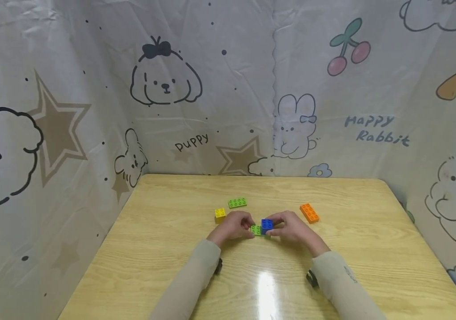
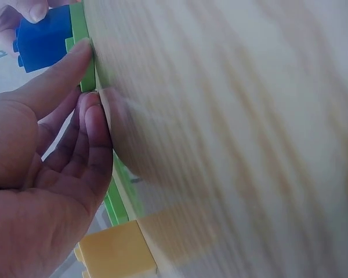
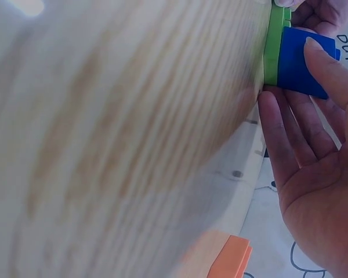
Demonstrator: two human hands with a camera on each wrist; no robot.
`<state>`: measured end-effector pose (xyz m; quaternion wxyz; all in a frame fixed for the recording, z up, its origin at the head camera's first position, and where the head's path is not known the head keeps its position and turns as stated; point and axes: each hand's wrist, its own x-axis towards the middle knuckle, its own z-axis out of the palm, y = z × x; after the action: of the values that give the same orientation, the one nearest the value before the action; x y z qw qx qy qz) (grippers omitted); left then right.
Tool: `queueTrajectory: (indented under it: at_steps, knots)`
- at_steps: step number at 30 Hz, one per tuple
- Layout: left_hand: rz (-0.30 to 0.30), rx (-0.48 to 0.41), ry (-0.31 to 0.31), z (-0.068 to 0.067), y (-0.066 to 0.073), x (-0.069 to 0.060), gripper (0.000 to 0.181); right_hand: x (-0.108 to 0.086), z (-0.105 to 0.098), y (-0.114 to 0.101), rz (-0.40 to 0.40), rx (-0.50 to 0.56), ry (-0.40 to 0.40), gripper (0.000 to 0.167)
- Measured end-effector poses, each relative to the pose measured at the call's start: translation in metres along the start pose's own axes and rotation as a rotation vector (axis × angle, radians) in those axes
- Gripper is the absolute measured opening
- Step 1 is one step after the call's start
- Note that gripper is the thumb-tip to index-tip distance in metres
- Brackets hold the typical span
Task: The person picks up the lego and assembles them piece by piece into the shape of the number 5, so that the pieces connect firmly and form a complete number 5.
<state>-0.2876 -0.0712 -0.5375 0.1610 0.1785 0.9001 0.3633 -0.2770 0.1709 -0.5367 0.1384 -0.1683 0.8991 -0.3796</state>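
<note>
A blue toy brick (image 1: 266, 226) stands on the right end of a flat green brick (image 1: 255, 230) on the table. My right hand (image 1: 292, 229) pinches the blue brick, its thumb on the near side in the right wrist view. From the other end, my left hand (image 1: 234, 227) pinches the green brick between thumb and fingers. In the left wrist view, the green brick (image 2: 88, 81) lies against the tabletop with the blue brick (image 2: 45, 39) on it. Whether the two bricks are fully pressed together cannot be told.
Just beyond my left hand stands a yellow brick (image 1: 220, 215). A second flat green brick (image 1: 238, 203) lies farther back. An orange brick (image 1: 309, 213) lies to the right of my right hand. A printed cloth (image 1: 228, 111) hangs behind the wooden table (image 1: 152, 266).
</note>
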Motion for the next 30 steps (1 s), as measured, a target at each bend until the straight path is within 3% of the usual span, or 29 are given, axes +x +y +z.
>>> queueTrajectory:
  at_steps: [14,21,25,30]
  knots:
    - [-0.006,-0.012,0.002,-0.001,0.0,0.002,0.024,-0.002,-0.001,-0.001,-0.038,0.018,-0.019,0.038]
    - [-0.004,-0.014,0.005,0.001,-0.002,0.002,0.024,-0.009,-0.009,0.001,-0.075,0.069,-0.041,0.049]
    - [-0.006,-0.016,0.003,0.002,-0.001,0.001,0.025,-0.017,-0.022,0.007,-0.121,0.092,0.002,0.05]
    - [-0.015,-0.017,0.005,0.002,-0.001,0.002,0.025,-0.026,-0.039,0.017,-0.103,0.061,0.15,0.047]
